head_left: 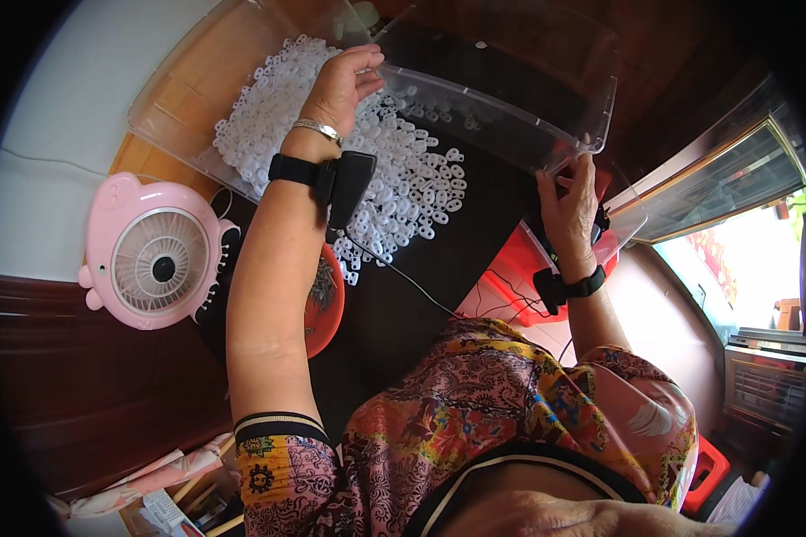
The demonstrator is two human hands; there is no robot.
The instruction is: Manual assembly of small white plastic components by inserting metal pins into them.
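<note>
A clear plastic bin [510,107] is tipped up over a dark table, held at both ends. My left hand [345,85] grips its near-left rim, and my right hand [571,201] grips its lower right corner. A heap of small white plastic pieces [376,170] lies spread on the table under and beside the bin; a few pieces still sit inside along the bin's lower wall. Each wrist wears a black band with a small black device, and a thin cable runs from the left one.
A second clear tray [179,80] lies at the far left under the white pieces. A pink pig-shaped desk fan [157,255] stands at the left. A red bowl [324,304] sits behind my left forearm, and a red container [510,277] is below my right hand.
</note>
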